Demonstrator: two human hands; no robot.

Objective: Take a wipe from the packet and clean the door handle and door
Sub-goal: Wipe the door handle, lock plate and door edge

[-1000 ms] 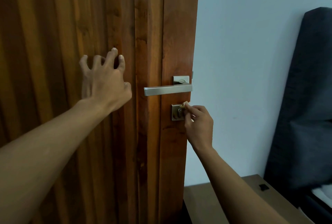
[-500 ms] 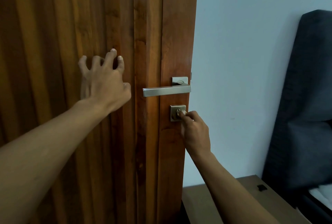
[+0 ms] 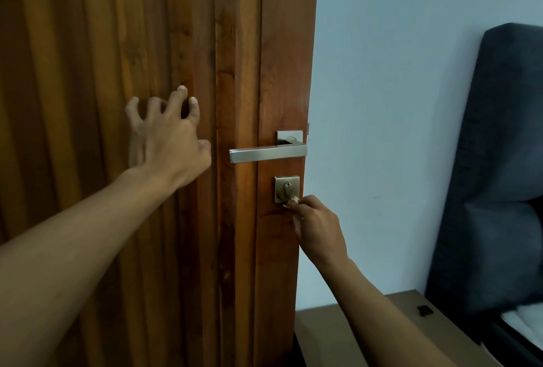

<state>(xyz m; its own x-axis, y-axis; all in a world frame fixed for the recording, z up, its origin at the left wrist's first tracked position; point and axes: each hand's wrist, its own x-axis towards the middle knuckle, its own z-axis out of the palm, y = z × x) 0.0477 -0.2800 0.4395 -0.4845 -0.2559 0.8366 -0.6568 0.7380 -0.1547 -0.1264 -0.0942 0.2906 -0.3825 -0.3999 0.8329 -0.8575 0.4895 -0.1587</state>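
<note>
A brown wooden door (image 3: 147,28) with vertical grooves fills the left half of the view. Near its right edge sit a flat steel lever handle (image 3: 267,152) and, below it, a square lock plate (image 3: 286,187) with a keyhole. My left hand (image 3: 167,137) presses its spread, bent fingertips against the door panel, left of the handle. My right hand (image 3: 314,225) pinches a small bunched whitish wipe (image 3: 293,200) against the lock plate's lower right corner. The wipe packet is not in view.
A pale wall (image 3: 382,102) lies right of the door edge. A dark padded headboard (image 3: 499,161) stands at the far right, with a brown bedside surface (image 3: 405,308) below it carrying a small black object (image 3: 424,310).
My right hand has slid the wipe down across the lock plate, from its upper right to its lower right corner. My left hand has stayed on the door.
</note>
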